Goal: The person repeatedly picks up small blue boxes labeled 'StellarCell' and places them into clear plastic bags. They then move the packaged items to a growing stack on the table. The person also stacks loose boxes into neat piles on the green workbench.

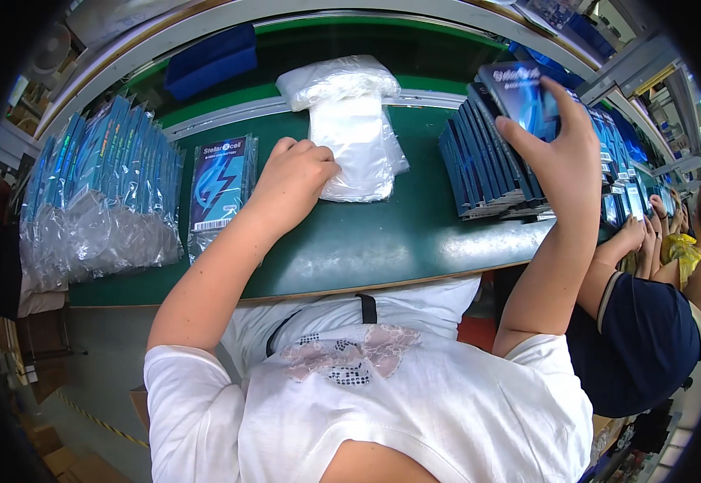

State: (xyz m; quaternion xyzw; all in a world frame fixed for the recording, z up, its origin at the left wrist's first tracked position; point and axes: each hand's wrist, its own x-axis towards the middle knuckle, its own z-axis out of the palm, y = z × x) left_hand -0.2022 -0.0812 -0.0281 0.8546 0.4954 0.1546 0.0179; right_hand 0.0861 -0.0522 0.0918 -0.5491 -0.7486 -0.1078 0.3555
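A pile of clear plastic bags (350,149) lies in the middle of the green table. My left hand (296,171) is at its left edge, fingers curled and closed, with the fingertips pinching at a bag. On the right, a thin blue box (525,101) is between the thumb and fingers of my right hand (558,133), tilted at the top of a leaning row of similar boxes (483,161). To the left of my left forearm lies a blue box in a clear bag (220,181).
At the far left a dense row of bagged blue boxes (101,169) stands upright. A dark blue bin (212,63) sits behind the metal rail. More boxes line the right side, where other people work close by; one in a dark garment (644,342) is beside my right elbow.
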